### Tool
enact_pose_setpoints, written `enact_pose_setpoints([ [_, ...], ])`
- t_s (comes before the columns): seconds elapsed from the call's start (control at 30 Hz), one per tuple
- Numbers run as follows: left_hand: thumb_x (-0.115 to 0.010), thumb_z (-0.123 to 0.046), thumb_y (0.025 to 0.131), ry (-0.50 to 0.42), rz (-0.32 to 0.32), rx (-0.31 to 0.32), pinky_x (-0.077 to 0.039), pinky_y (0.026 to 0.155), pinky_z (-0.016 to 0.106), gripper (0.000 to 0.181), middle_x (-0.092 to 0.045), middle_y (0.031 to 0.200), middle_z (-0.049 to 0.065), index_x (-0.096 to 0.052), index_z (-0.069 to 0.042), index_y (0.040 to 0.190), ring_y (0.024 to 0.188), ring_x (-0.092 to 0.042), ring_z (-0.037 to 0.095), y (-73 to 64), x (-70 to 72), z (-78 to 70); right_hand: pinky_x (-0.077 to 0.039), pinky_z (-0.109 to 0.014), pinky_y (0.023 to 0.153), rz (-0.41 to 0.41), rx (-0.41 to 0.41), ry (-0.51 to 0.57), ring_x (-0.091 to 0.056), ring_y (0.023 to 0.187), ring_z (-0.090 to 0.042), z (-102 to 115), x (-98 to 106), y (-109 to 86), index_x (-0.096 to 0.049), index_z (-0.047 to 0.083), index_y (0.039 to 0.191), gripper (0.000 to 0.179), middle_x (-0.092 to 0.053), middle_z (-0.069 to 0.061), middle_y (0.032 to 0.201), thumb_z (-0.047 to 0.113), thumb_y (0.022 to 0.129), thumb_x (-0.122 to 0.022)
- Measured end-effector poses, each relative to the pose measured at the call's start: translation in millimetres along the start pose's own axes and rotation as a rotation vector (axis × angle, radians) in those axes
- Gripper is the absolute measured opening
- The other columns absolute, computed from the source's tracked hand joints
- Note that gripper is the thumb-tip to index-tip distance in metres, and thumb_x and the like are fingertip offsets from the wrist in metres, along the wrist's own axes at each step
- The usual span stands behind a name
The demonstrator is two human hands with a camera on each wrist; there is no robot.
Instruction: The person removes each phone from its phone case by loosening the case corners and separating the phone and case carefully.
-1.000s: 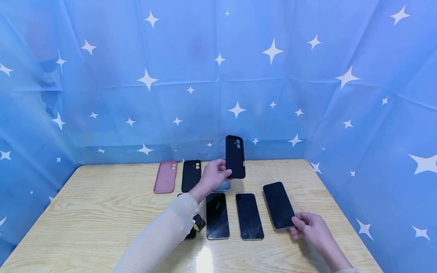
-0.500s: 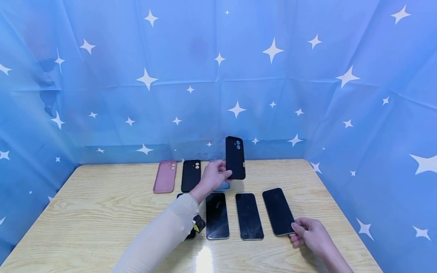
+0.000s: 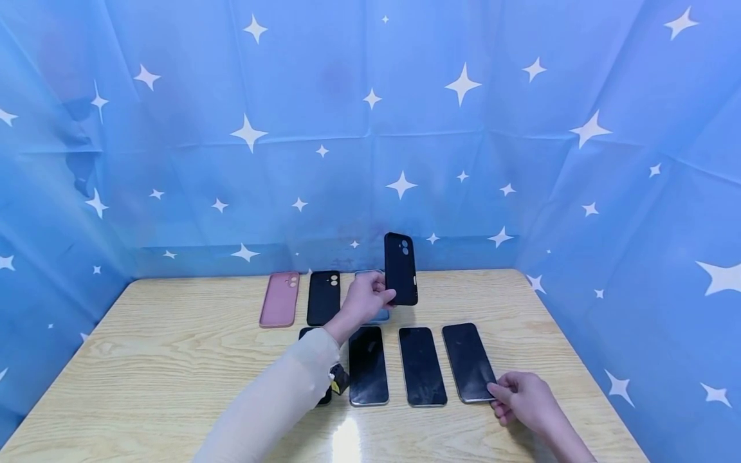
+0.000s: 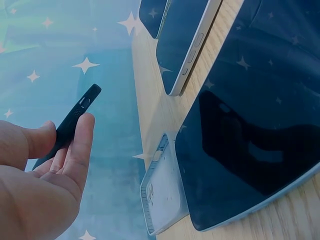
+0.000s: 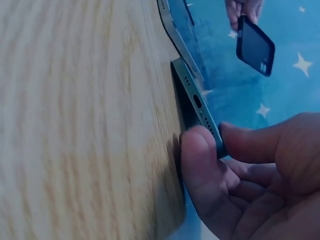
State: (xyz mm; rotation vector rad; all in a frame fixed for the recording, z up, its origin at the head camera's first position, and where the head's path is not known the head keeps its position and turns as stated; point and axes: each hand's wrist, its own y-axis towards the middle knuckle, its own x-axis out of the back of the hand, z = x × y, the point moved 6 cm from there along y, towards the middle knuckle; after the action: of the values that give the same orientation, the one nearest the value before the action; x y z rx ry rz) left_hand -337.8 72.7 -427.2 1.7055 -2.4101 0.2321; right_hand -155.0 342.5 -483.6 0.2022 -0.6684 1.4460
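Observation:
My left hand [image 3: 365, 299] pinches a black phone case [image 3: 401, 269] by its lower left edge and holds it up above the back of the table, its camera cutouts at the top. In the left wrist view that case [image 4: 75, 117] shows edge-on between thumb and fingers. My right hand [image 3: 523, 400] pinches the lower right corner of the rightmost phone [image 3: 467, 361], a dark-screened one. The right wrist view shows the phone's bottom edge with its charging port [image 5: 197, 101], tilted, with a shadowed gap over the table beneath. A blue case [image 3: 379, 315] lies partly hidden behind my left hand.
On the wooden table [image 3: 173, 360], a pink case [image 3: 280, 299] and another black case [image 3: 324, 297] lie in the back row. Two dark phones, the middle phone [image 3: 368, 366] and its right neighbour [image 3: 422, 366], lie in front. Another phone is mostly hidden under my left forearm.
My right hand has brought the rightmost phone down and slightly left, closer to the table and nearer the neighbouring phone. The left hand with the black case has hardly moved.

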Motion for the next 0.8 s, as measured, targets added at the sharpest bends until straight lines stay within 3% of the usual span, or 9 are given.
enact_pose_setpoints([
  [0.23, -0.066, -0.003, 0.101, -0.012, 0.009, -0.006, -0.062, 0.084, 0.049, 0.016, -0.071, 0.094, 0.016, -0.065, 0.005, 0.114, 0.091, -0.073, 0.041, 1.3, -6.2, 1.5, -0.057, -0.031, 0.053, -0.103, -0.047, -0.211, -0.063, 0.055, -0.018, 1.1, 3.7, -0.2, -0.062, 0.004, 0.075, 0.025, -0.063, -0.004, 0.062, 0.01, 0.097, -0.07],
  [0.6, -0.065, -0.003, 0.101, -0.023, -0.015, 0.04, -0.062, 0.085, 0.049, 0.01, -0.066, 0.083, 0.016, -0.058, 0.005, 0.1, 0.091, -0.073, 0.045, 6.0, -10.8, 13.2, -0.055, -0.03, 0.052, -0.114, -0.029, -0.266, -0.062, 0.053, -0.016, 3.0, 5.0, -0.6, -0.06, 0.006, 0.071, 0.027, -0.062, -0.002, 0.059, 0.01, 0.093, -0.074],
  [0.7, -0.066, -0.004, 0.101, -0.014, -0.014, 0.053, -0.062, 0.085, 0.046, 0.012, -0.069, 0.085, 0.017, -0.059, 0.006, 0.102, 0.088, -0.074, 0.042, 9.2, -12.0, 17.4, -0.052, -0.031, 0.057, -0.141, 0.015, -0.347, -0.058, 0.054, -0.015, 8.1, 9.2, 1.7, -0.059, 0.008, 0.068, 0.032, -0.061, 0.001, 0.057, 0.015, 0.096, -0.071],
  [0.8, -0.066, -0.005, 0.101, -0.017, -0.014, 0.066, -0.062, 0.084, 0.042, 0.018, -0.073, 0.094, 0.019, -0.061, 0.007, 0.114, 0.086, -0.076, 0.039, 12.0, -13.0, 19.4, -0.047, -0.033, 0.062, -0.201, 0.088, -0.442, -0.053, 0.054, -0.014, 19.0, 14.8, 5.0, -0.057, 0.011, 0.064, 0.038, -0.059, 0.004, 0.054, 0.02, 0.1, -0.067],
])
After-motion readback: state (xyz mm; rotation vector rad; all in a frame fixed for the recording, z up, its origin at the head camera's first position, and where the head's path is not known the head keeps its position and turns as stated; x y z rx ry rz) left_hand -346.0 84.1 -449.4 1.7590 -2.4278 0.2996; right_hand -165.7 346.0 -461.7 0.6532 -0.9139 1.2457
